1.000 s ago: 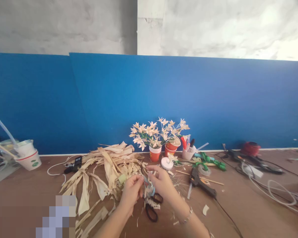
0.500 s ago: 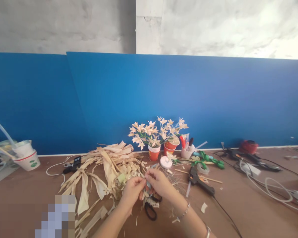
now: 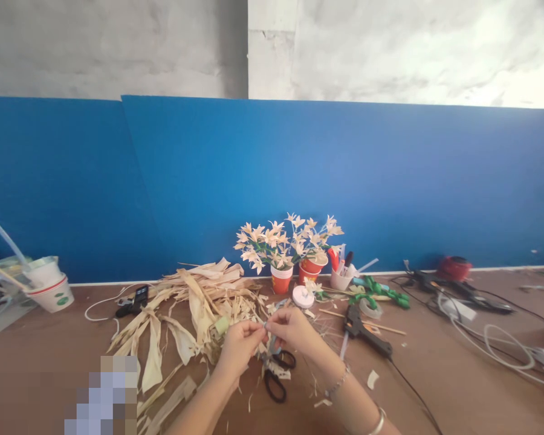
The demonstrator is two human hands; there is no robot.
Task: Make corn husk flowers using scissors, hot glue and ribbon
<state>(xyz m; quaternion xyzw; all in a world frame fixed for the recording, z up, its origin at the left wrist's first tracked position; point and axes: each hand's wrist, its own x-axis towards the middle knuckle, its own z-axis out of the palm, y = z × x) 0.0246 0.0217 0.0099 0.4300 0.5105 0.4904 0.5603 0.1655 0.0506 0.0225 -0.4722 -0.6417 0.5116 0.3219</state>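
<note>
My left hand (image 3: 242, 342) and my right hand (image 3: 291, 329) meet fingertip to fingertip above the table. Both are closed in a pinch around something small and pale that I cannot make out; the fingers cover most of it. Just below them lie black-handled scissors (image 3: 275, 386), with paler scraps around the blades. A heap of dried husk strips (image 3: 199, 308) spreads to the left of my left hand. Beyond my right hand sit a round white lid-like disc (image 3: 303, 296) and a loose pale flower (image 3: 313, 286).
Paper cups (image 3: 281, 281) hold pale husk-like flowers (image 3: 272, 238) at the back. A hot glue gun (image 3: 367, 332) with a trailing cable lies on the right, near green tape-like coils (image 3: 385, 293). Cords and a white cup (image 3: 51, 292) flank the brown table (image 3: 435, 374); a blue partition (image 3: 299, 163) stands behind.
My hands have shifted slightly, fingertips still together. More of the scissors shows beneath them now. The things on the table stay where they were.
</note>
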